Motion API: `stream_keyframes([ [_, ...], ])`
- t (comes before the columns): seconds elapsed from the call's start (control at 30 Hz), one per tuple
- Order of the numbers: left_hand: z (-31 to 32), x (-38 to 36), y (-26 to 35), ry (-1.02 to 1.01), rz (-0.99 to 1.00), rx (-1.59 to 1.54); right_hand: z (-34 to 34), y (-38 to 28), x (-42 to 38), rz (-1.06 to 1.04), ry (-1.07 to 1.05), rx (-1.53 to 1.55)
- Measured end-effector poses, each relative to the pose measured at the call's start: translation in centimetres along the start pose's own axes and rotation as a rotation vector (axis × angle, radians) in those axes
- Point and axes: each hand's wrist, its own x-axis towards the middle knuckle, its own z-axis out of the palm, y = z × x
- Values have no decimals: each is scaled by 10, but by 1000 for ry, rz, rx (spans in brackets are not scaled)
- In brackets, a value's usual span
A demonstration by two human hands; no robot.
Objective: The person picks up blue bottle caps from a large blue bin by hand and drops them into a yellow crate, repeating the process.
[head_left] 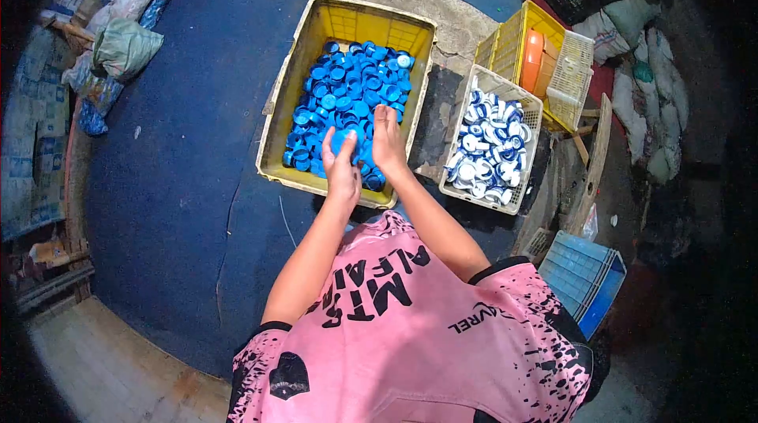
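Blue floor [170, 162], with two hands at work over a tub [367, 20] of blue caps [339, 91]

Nearest, a pink shirt [395, 320] with black lettering is seen, and to its right a light blue crate [572, 265] is set down at a tilt. Past the shirt, both hands are held over the near half of the tub, with the forearms crossing its near edge. One blue cap [343, 140] is grasped by the left hand [341, 172] between thumb and fingers. Beside it, the right hand [388, 141] is held open, its fingers straight and together; whether anything is touched by its palm cannot be told. Loose blue caps are heaped in the tub from the near edge towards the far one, where bare yellow wall is shown.

Just beside the tub's right edge, apart from it, a pale basket [532, 107] is filled with white and dark blue caps [489, 147]. Beyond its far right corner, a yellow crate [505, 40] is placed, with an orange object [532, 58] inside and a mesh basket [570, 68] at its right edge. Farther off, sacks [129, 48] are piled at the far left, and more bags [659, 91] are heaped at the far right.
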Motion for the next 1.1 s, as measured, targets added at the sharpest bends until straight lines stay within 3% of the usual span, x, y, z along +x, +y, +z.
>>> stream_keyframes([
  [0.07, -6, 7, 4, 43, -44, -83, 1, 1, -4, -6, 43, 6],
  [0.33, -11, 6, 13, 123, -135, 327, 1, 13, -5, -20, 77, 77],
  [0.5, -20, 1, 10, 45, -202, 277, -4, -2, -26, -67, 51, 93],
  [0.63, -24, -6, 11, 109, -220, 196, -7, 6, -44, -79, 79, 155],
  [0.67, -39, 0, 10, -11, -272, 188, -8, 12, -48, -80, 94, 161],
  [0.73, -41, -5, 6, 148, -229, 196, -15, 21, -60, -75, 151, 185],
  [0.83, -49, -16, 3, 180, -237, 172, -34, 46, -83, -83, 252, 283],
  [0.97, -58, -28, -9, 144, -298, 173, -68, 84, -133, 11, 375, 330],
  [1.1, -62, -44, -38, -29, -359, 172, -98, 92, -200, 128, 491, 421],
])
